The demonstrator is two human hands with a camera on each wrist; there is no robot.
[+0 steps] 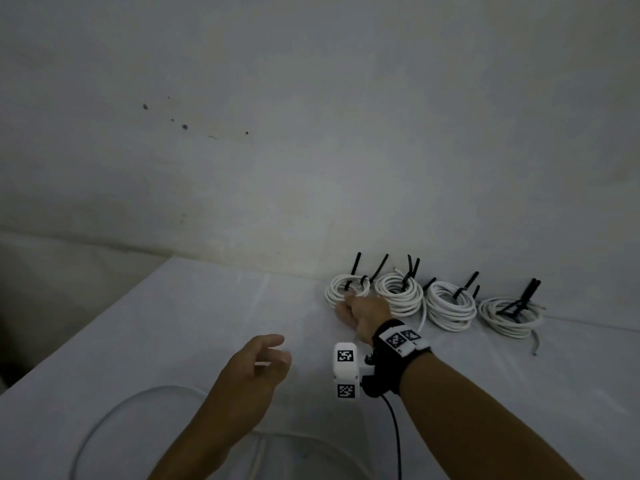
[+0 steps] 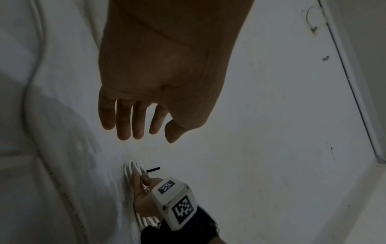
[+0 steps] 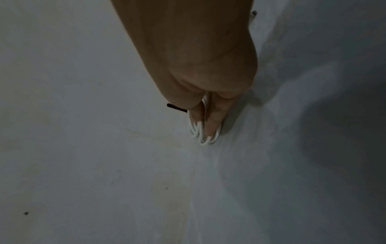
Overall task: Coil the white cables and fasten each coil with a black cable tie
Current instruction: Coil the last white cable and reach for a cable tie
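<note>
Leftmost tied coil (image 1: 347, 289): lying at the table's (image 1: 173, 323) far edge, beside three others; looking light and springy, best taken across its bundled loops. Right hand (image 1: 363, 315) is pinching those loops; left hand (image 1: 258, 362) is hovering, fingers relaxed, holding nothing.

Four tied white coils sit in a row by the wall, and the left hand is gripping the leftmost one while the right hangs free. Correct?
Not quite: the hands are swapped. The head view shows the right hand gripping the leftmost coil, while the left hand hangs free with relaxed fingers. The four tied coils by the wall are as stated.
</note>
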